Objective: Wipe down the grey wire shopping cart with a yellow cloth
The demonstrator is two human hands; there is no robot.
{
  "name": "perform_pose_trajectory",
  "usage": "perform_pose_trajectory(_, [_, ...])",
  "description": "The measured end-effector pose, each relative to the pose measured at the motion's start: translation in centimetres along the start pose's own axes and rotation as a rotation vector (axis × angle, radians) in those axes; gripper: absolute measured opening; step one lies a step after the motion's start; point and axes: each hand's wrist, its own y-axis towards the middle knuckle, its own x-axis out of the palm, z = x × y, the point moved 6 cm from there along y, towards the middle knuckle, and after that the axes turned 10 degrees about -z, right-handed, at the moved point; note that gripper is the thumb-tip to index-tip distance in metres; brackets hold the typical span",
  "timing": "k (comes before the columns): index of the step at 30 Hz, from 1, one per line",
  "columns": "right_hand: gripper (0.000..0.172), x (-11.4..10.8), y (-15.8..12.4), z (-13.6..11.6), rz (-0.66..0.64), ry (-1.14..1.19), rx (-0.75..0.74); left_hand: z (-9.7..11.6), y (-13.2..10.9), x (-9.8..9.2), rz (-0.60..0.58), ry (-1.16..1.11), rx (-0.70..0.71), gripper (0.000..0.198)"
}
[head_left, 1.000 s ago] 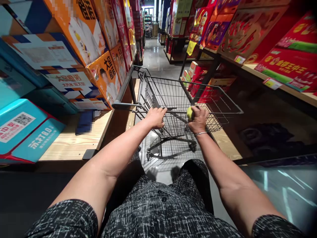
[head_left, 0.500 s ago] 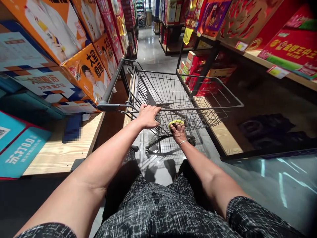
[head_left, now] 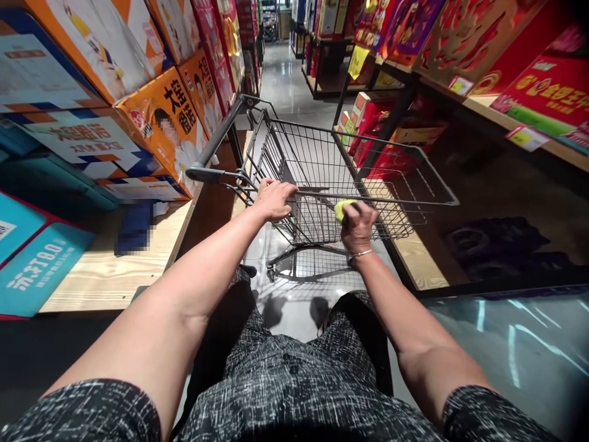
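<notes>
A grey wire shopping cart stands sideways before me, its basket holding nothing I can see. My left hand is closed over the near top rim close to the handle end, fingers lying over the wire. Farther right, my right hand grips a small yellow-green and black thing, rounded like a scrubbing pad or brush; fingers hide much of it. It is at the near top rim of the cart; whether it touches the wire I cannot tell. A bracelet circles my right wrist.
Stacked orange cartons and a turquoise box sit on the left wooden shelf. Red gift boxes line the right shelving, whose low board lies close beyond the cart. An aisle with shiny floor runs ahead.
My right hand has moved up and to the right along the cart's near side, from the lower mesh to the top rim, carrying the yellow-green thing. The left hand keeps its hold on the rim.
</notes>
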Motion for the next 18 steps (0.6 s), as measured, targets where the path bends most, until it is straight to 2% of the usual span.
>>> perform_pose_trajectory(2, [0.056,-3.0,1.7,0.1,0.183,-0.021,-0.029,-0.6,0.6,-0.1,0.014,-0.021,-0.014,0.05])
perform_pose_trajectory(4, [0.055,-3.6,2.8,0.1,0.197,-0.066,-0.03,-1.1,1.1,-0.3,0.033,-0.045,-0.021,0.046])
perform_pose_trajectory(6, [0.051,-2.0,2.8,0.1,0.079,-0.104,-0.023,-1.5,1.6,-0.4,0.051,-0.067,-0.029,0.042])
perform_pose_trajectory(8, [0.049,1.2,1.3,0.4,-0.121,-0.131,0.005,-1.9,2.1,-0.6,0.057,-0.086,-0.033,0.04])
perform_pose_trajectory(11, [0.051,6.8,-3.2,2.0,-0.49,-0.161,0.126,-2.5,2.8,-0.9,0.051,-0.112,-0.054,0.035])
perform_pose_trajectory(13, [0.053,9.4,-6.4,3.4,-0.681,-0.172,0.226,-3.0,3.2,-1.0,0.045,-0.131,-0.073,0.032])
perform_pose_trajectory(15, [0.058,10.5,-8.3,4.4,-0.755,-0.171,0.28,-3.4,3.7,-1.1,0.054,-0.147,-0.073,0.031])
perform_pose_trajectory(18, [0.064,9.3,-7.7,4.8,-0.664,-0.151,0.236,-4.3,4.5,-1.1,0.085,-0.165,-0.059,0.031])
